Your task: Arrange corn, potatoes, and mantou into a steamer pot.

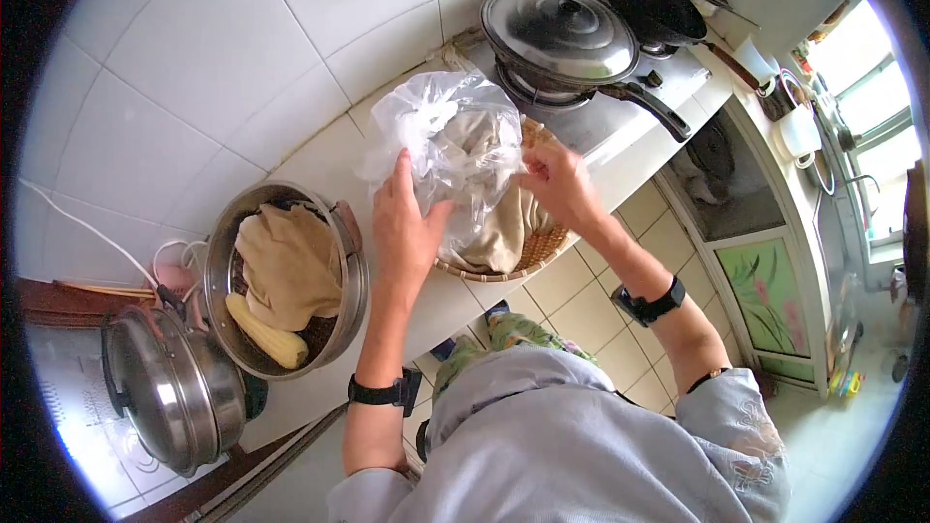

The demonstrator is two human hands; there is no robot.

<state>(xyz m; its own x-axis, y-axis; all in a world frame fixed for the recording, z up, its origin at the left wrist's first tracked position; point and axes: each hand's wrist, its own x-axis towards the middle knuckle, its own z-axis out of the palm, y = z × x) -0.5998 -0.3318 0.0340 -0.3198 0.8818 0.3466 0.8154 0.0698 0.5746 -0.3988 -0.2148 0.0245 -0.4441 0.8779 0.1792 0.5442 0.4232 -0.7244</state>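
Observation:
A crumpled clear plastic bag (450,138) lies over a woven bamboo basket (541,250) lined with beige cloth (501,240). My left hand (407,232) rests against the bag's left side, thumb and forefinger spread apart. On the other side, my right hand (563,185) has curled fingers at the bag's right edge and appears to pinch it; its fingertips are slightly blurred. What lies under the bag is partly hidden by the glare on the plastic. To the left of my left hand stands a steel steamer pot (356,298) holding folded beige cloth (290,261) and an ear of corn (269,334).
A lidded frying pan (559,36) sits on the gas stove (603,123), its handle pointing towards the counter's front edge. Behind it is a black wok (650,7). At the lower left are a lidded steel pot (174,385) and a white power cord (94,232).

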